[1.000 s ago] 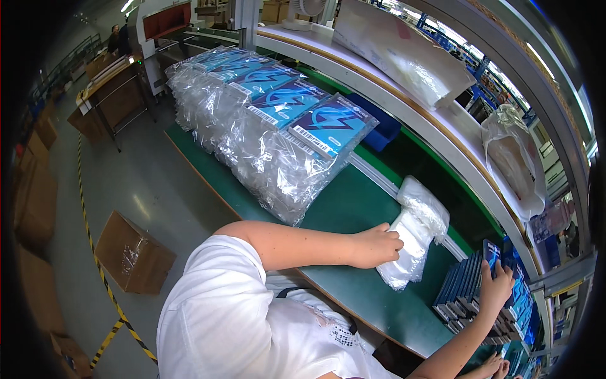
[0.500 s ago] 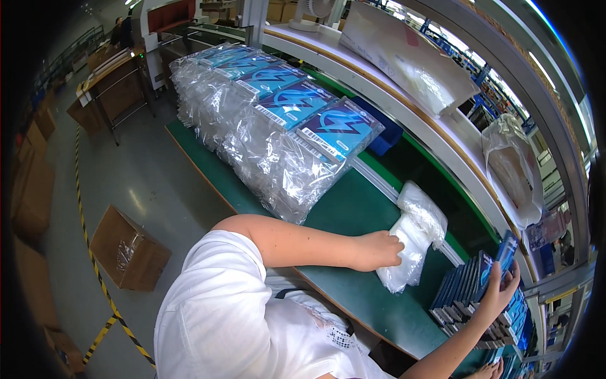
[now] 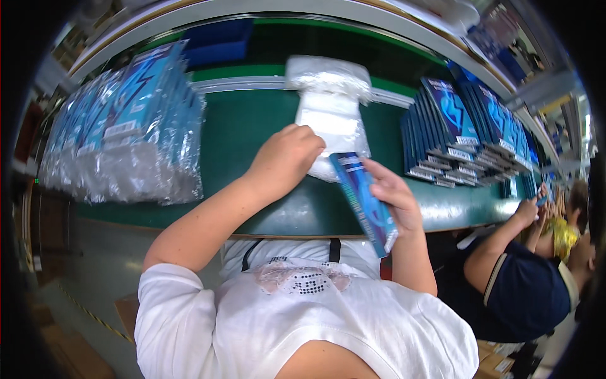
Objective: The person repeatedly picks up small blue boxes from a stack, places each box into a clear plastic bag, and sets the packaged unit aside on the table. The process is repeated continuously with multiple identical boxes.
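In front of me a stack of clear plastic bags point(image 3: 331, 120) lies on the green worktable, folded over at its far end. My left hand point(image 3: 287, 155) is closed at the near left edge of these bags, its fingertips pinching the plastic. Just right of it, my right hand point(image 3: 394, 196) grips a flat blue box point(image 3: 363, 199) with a lighter printed design. The box is tilted, its far end over the near edge of the bags. Whether a bag is parted from the stack cannot be told.
Bagged blue boxes point(image 3: 126, 126) stand in a packed row at the left. Unbagged blue boxes point(image 3: 451, 123) are stacked at the right. A blue bin point(image 3: 218, 43) sits behind, by the shelf. At far right a co-worker in a dark shirt point(image 3: 527, 287) works at the same table.
My view has swung right, toward the bags. My right hand has brought a blue box from the right-hand stacks to the bags. The left hand stays at the bags.
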The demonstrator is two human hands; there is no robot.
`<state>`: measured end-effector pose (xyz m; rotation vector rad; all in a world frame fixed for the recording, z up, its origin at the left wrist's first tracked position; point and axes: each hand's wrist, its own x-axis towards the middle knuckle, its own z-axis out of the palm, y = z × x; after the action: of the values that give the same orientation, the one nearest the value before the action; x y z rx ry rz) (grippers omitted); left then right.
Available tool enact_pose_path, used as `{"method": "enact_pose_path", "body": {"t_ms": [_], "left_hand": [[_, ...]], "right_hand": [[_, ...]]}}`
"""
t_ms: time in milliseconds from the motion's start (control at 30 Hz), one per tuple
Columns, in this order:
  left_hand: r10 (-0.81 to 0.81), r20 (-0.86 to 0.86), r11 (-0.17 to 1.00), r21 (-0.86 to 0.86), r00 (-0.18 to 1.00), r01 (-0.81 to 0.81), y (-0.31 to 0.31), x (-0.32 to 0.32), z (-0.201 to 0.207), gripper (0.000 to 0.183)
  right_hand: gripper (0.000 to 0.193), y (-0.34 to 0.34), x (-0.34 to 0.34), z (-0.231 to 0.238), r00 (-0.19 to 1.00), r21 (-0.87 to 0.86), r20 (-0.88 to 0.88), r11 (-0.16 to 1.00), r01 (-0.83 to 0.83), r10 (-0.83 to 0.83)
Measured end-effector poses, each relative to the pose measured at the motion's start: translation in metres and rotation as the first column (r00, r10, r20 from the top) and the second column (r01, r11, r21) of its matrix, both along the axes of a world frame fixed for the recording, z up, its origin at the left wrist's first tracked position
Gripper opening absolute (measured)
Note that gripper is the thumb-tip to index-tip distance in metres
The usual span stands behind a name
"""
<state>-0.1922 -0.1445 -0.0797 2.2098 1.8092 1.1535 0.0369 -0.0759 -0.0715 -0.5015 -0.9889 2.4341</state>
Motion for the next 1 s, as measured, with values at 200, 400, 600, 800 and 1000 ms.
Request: {"method": "enact_pose_path", "body": {"t_ms": [200,400,600,800,1000], "left_hand": [[-0.043,0.188,0.997,-0.047,0.981,0.053,0.008,0.001,0.006,0.011],[0.235,0.679,0.920,-0.387,0.696,0.067,0.004,-0.004,0.006,0.009],[0.203,0.569,0.894,-0.439,0.797,0.086,0.002,-0.004,0.018,0.011],[0.123,0.396,0.934,-0.357,0.910,0.029,0.000,-0.002,0.032,0.014],[0.149,0.354,0.928,-0.373,0.923,-0.007,-0.002,-0.003,0.034,0.019]], "right_hand": [[0.059,-0.005,-0.028,-0.005,0.993,-0.138,-0.048,0.984,-0.113,0.107],[0.057,0.001,-0.020,0.003,0.996,-0.035,0.078,0.998,-0.043,0.045],[0.057,0.006,-0.015,0.007,0.979,0.184,0.201,0.983,0.000,-0.037],[0.052,-0.001,-0.024,-0.003,0.941,0.324,0.262,0.938,0.124,-0.215],[0.060,-0.002,-0.017,0.004,0.936,0.362,0.272,0.925,0.116,-0.224]]}}
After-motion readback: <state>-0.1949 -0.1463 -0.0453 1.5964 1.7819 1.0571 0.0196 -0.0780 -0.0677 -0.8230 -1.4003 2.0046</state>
